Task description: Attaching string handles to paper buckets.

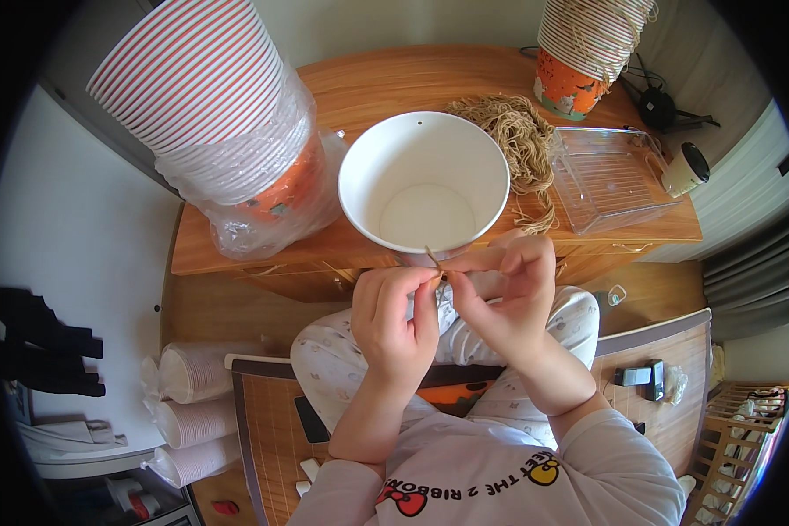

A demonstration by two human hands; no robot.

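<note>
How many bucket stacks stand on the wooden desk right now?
2: the plastic-wrapped bucket stack at the left and the twine-draped bucket stack at the back right.

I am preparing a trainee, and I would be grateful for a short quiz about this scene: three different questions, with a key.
1. True or false: the plastic-wrapped stack of buckets is to the left of the open white bucket.

2. Choose one. What do the left hand and the right hand pinch between their fingertips?
a) a black phone
b) a thin brown strand
c) a lidded cup

3. Fill the gap: the clear tray lies to the ____ of the string bundle.

Key: 1. True. 2. b. 3. right.
</note>
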